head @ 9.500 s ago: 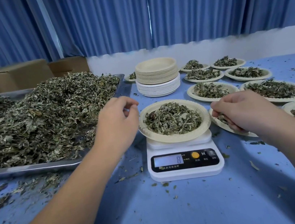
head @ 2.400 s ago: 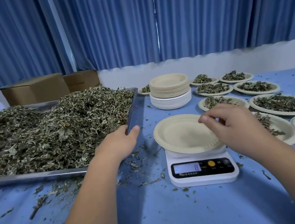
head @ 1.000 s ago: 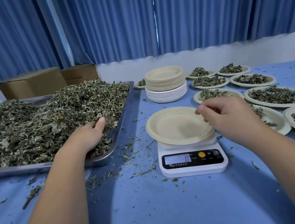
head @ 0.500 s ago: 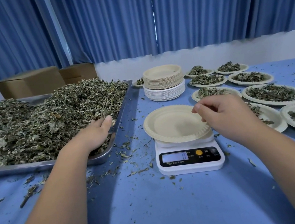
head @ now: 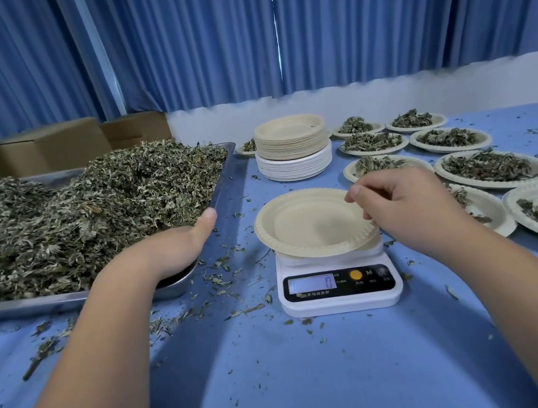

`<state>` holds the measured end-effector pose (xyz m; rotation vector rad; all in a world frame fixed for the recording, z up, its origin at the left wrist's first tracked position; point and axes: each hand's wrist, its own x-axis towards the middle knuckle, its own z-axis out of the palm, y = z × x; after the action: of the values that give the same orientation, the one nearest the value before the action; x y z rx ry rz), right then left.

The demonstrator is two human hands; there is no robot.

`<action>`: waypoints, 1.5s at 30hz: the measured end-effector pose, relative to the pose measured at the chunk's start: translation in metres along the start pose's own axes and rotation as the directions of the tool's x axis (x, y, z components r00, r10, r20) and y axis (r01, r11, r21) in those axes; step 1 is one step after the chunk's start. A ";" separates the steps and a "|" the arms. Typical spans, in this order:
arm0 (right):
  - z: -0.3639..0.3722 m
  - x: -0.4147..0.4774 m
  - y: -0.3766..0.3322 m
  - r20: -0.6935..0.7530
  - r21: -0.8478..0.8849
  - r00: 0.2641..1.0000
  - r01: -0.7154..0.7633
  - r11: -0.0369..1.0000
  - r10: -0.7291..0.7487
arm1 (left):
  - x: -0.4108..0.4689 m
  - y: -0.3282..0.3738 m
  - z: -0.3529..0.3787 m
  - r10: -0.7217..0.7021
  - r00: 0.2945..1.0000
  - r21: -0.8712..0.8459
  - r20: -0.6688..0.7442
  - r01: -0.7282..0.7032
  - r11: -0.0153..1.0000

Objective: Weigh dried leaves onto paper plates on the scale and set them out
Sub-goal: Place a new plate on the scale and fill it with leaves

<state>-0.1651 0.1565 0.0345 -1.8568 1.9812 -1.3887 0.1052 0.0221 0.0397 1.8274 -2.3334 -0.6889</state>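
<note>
Pinching the right rim of the empty paper plate [head: 308,222] atop the kitchen scale [head: 340,292] with the right hand [head: 403,209]; left hand [head: 167,252] sunk in the dried leaves [head: 89,211] left of the scale, fingers hidden, grip unclear; could skew the reading if held while loading; could shed leaves short of the scale.

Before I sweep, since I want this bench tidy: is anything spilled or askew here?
Yes: dried leaf crumbs are scattered over the blue table cover between the steel tray and the white digital scale. The empty beige paper plate sits left of centre on the scale, with the right hand holding its rim.
</note>
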 end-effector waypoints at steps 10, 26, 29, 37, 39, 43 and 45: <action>-0.002 0.000 -0.001 -0.001 0.018 1.000 -0.020 1.000 0.020 | 0.005 -0.009 0.015 -0.058 0.982 0.168 -0.181 0.089 0.982; -0.003 -0.002 -0.005 0.014 0.029 0.999 -0.042 0.999 0.041 | -0.025 -0.014 0.034 0.112 0.930 0.410 -0.351 0.045 0.911; -0.003 -0.003 -0.005 0.016 0.025 0.999 -0.035 0.999 0.035 | -0.029 -0.016 0.035 0.161 0.905 0.413 -0.395 0.019 0.910; -0.003 -0.003 -0.006 0.027 0.027 0.999 -0.031 0.999 0.031 | -0.024 -0.031 0.023 0.209 0.896 0.233 -0.391 -0.124 0.965; -0.002 -0.002 -0.005 0.027 0.026 0.999 -0.032 0.999 0.031 | -0.023 -0.031 0.019 0.215 0.893 0.194 -0.396 -0.148 0.970; -0.002 -0.002 -0.003 0.022 0.032 0.999 -0.030 0.999 0.030 | -0.022 -0.028 0.009 0.209 0.899 0.169 -0.385 -0.154 0.974; -0.001 -0.001 -0.002 0.023 0.029 0.999 -0.033 0.999 0.032 | -0.020 -0.028 0.000 0.184 0.918 0.148 -0.352 -0.140 0.979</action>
<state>-0.1639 0.1589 0.0361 -1.8120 1.9607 -1.3746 0.1355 0.0357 0.0318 1.6103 -2.2770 -0.1699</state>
